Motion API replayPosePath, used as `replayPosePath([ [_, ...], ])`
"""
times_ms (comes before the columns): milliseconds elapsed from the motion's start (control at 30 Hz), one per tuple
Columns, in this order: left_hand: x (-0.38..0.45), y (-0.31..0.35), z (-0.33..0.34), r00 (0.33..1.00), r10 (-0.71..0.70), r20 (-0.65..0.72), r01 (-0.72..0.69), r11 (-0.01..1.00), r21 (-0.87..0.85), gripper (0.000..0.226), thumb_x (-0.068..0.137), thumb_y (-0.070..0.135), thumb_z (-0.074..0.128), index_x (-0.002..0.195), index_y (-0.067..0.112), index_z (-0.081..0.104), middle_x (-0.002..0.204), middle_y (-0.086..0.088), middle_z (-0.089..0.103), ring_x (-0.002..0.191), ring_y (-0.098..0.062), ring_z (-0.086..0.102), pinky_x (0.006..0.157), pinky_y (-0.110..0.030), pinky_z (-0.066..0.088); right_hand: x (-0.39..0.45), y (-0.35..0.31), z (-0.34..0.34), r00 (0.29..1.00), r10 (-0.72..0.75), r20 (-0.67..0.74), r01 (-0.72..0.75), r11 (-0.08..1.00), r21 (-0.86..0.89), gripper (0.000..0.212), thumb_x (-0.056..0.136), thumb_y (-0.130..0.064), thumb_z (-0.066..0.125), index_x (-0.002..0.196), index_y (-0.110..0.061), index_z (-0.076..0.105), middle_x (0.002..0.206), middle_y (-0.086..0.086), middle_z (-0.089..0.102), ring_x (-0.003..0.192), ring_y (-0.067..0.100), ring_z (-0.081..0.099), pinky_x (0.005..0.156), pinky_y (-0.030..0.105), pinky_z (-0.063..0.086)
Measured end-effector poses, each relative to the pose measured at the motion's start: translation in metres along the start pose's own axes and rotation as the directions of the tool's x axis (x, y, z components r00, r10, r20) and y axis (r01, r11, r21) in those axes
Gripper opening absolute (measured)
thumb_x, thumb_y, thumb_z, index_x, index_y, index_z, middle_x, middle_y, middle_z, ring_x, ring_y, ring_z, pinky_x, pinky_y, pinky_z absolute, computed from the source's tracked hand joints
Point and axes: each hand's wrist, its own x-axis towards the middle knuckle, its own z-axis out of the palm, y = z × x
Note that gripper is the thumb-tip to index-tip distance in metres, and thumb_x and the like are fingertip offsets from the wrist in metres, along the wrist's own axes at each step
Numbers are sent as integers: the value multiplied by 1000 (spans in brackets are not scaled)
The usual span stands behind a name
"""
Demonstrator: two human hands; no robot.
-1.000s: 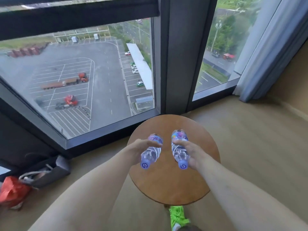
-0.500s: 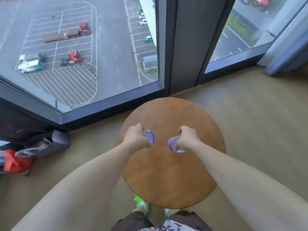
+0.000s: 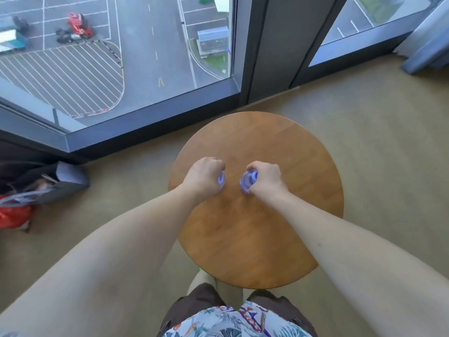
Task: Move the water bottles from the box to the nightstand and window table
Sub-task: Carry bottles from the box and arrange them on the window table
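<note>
2 water bottles (image 3: 247, 182), 1 per hand, over 1 round table (image 3: 267, 239).

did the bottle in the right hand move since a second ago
Yes. The right-hand bottle was held tilted above the round table; now it stands upright near the tabletop's middle, gripped by the right hand.

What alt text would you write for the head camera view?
Seen from above, a person's left hand and right hand each grip a water bottle, left bottle and right bottle, upright over a round wooden table beside a big window.
</note>
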Motion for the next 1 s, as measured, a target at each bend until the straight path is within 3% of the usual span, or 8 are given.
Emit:
replayPosePath([
  [133, 3, -5, 2, 999, -11, -38, 6, 992, -127, 57, 82, 8, 65, 138, 12, 57, 138, -5, 56, 125, -29, 53, 95, -37, 49, 6, -4, 5, 999, 32, -21, -31, 999, 42, 64, 75, -7, 75, 136, -19, 62, 130, 8, 66, 119, 29, 61, 100, 35, 50],
  [267, 4, -13, 5, 998, -54, -28, 50, 991, -127, 53, 78, 10, 70, 130, 20, 65, 123, -2, 65, 115, -29, 59, 83, -33, 47, 9, -7, 11, 994, 105, -26, -103, 992, 70, 67, 73, -9, 83, 135, -24, 63, 130, 6, 65, 118, 27, 61, 100, 33, 51],
  [467, 3, -10, 14, 997, 2, -83, -17, 985, -174, 45, 83, 8, 66, 127, 16, 64, 118, -2, 68, 106, -29, 61, 76, -29, 41, 14, -15, 17, 998, 57, -23, -53, 989, 136, 64, 74, -2, 80, 131, -25, 66, 126, 4, 68, 110, 23, 66, 96, 32, 54],
  [833, 15, -10, 18, 994, 21, -110, -41, 981, -187, 47, 82, 13, 76, 127, 18, 62, 115, 0, 67, 102, -26, 62, 81, -37, 55, 24, -16, 16, 999, 8, -40, -3, 993, 117, 63, 72, -3, 78, 130, -25, 67, 120, 5, 70, 107, 24, 66, 95, 33, 54],
  [1000, 14, -11, 16, 995, 34, -97, -53, 978, -201, 60, 82, 13, 76, 138, 20, 55, 128, -2, 62, 115, -26, 58, 90, -38, 55, 26, -18, 13, 999, -13, -32, 16, 995, 103, 69, 75, -8, 81, 138, -26, 60, 126, 5, 68, 113, 24, 63, 98, 31, 52],
])
